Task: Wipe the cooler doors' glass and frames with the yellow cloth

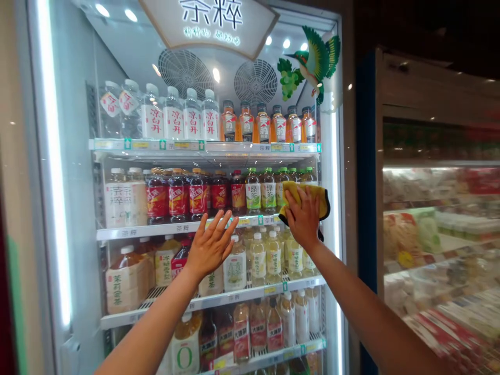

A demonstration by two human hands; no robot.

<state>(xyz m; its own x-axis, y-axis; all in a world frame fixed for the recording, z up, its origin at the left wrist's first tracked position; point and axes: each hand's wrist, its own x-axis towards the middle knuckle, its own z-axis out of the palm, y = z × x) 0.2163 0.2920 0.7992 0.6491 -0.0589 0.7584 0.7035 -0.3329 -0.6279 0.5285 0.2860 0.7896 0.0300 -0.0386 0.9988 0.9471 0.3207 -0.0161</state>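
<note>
My left hand (211, 244) is raised at the middle of a lit drinks cooler, fingers spread, with nothing in it; it appears to be at the glass front. To the right, my right hand (303, 216) presses a yellow cloth (322, 199) with a black edge flat near the glass's right side. Its fingers lie over the cloth. Behind the hands, bottles stand on several white shelves (156, 229): red-labelled bottles (177, 195) left of centre and green tea bottles (253, 191) near the cloth.
A sign (211, 23) hangs across the cooler's top, beside a bird sticker (317, 57). Clear water bottles (174, 115) and orange drinks (262, 124) fill the top shelf. Further right stands another open chiller with packaged goods (406, 237). A bright light strip (54, 172) runs down the left side.
</note>
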